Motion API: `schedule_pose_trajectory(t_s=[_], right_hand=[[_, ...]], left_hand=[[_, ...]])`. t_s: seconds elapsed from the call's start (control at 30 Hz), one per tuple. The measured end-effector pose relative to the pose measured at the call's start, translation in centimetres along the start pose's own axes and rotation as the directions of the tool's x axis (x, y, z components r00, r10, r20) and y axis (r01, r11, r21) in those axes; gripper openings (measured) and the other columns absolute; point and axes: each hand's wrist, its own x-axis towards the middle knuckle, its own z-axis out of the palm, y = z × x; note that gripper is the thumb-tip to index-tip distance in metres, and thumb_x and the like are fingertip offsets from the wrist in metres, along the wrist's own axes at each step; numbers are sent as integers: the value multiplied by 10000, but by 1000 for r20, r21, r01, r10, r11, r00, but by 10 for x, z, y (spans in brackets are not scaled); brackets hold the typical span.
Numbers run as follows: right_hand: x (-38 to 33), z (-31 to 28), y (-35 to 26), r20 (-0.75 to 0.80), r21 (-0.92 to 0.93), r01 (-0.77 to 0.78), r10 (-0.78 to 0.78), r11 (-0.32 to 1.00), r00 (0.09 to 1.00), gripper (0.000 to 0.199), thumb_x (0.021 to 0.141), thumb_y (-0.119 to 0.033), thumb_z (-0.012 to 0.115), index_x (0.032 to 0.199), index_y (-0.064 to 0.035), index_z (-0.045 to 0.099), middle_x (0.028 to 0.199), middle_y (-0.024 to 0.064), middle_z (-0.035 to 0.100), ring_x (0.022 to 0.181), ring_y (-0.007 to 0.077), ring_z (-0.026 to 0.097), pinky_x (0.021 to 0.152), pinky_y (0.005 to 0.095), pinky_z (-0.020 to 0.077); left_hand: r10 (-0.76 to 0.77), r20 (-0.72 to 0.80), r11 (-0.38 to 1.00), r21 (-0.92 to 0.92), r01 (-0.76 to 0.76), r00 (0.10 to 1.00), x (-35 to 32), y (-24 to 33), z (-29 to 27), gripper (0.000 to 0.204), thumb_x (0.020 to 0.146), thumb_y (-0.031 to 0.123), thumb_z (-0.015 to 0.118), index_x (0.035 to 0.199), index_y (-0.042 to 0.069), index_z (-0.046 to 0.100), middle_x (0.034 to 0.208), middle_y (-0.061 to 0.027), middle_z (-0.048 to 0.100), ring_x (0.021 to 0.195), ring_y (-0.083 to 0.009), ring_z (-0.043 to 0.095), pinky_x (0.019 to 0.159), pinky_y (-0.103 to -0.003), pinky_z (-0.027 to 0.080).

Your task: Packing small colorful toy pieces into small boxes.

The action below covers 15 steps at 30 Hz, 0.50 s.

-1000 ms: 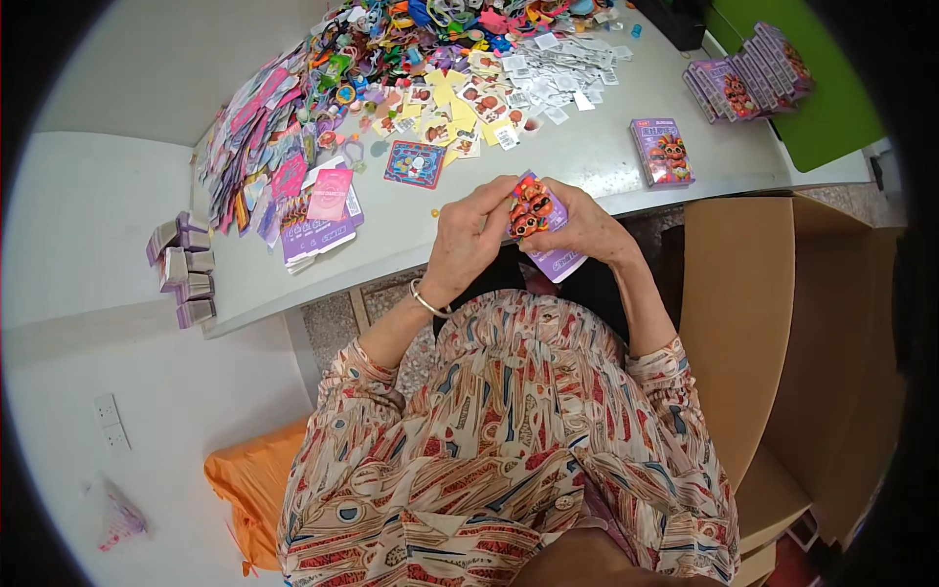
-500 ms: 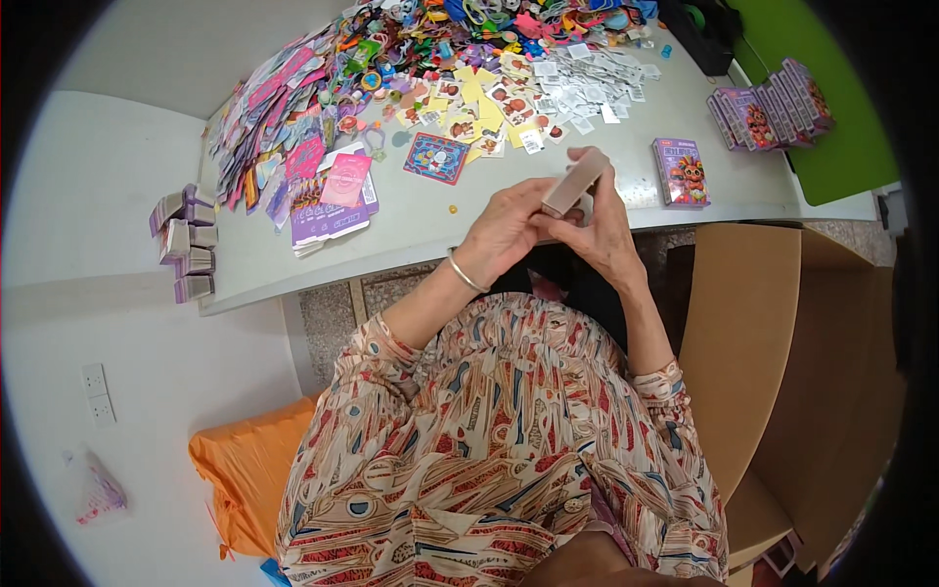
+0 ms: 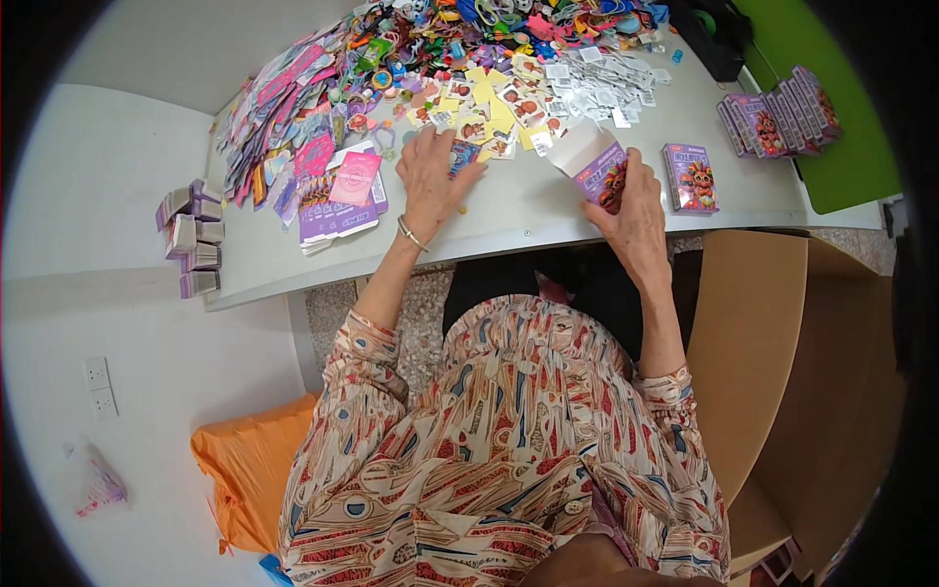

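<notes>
My right hand (image 3: 636, 217) grips a small purple card box (image 3: 601, 180) with a character printed on its front; its white top flap (image 3: 577, 145) is raised. Above the table, my left hand (image 3: 428, 186), a silver bangle (image 3: 412, 235) on its wrist, reaches over a blue patterned card (image 3: 463, 158) with thumb and fingers apart. The hand covers part of that card, and whether the fingertips touch it cannot be seen. A closed purple box (image 3: 692, 180) stands to the right of my right hand.
Piled along the back are pink packets (image 3: 279, 108), colourful trinkets (image 3: 489, 29), paper stickers (image 3: 479, 108) and white sachets (image 3: 597, 83). Flattened purple boxes (image 3: 337, 223) lie left. More boxes (image 3: 778, 117) stand far right. Box stacks (image 3: 201, 240) line the left edge. A cardboard carton (image 3: 748, 342) sits right.
My hands have separated. The left has moved left and forward over the blue card, while the right now holds the box alone, its printed front showing and its flap up.
</notes>
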Motion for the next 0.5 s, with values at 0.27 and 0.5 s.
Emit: schedule_pose_trajectory(t_s=[0.27,0.5], right_hand=[[-9,-15,-1,16,-191,-54,58,980,998,871,697,-105,780,1397,36,282,1184,231,501,1036,419,495,879,473,442],[-2,-9,-20,116,-267,22,10,963,993,834,678,-74,775,1360,20,303,1111,215,520,991,398,514,831,455,488]], left_hand=[[-34,298,997,73,13,954,23,-21,-1,632,694,446,778,1171,69,607,1146,-117,596,1026,-339,529,862,-462,416],[-13,237,999,-29,20,971,19,-43,-2,502,696,379,794,1026,31,645,992,-131,590,902,-296,581,775,-394,482]])
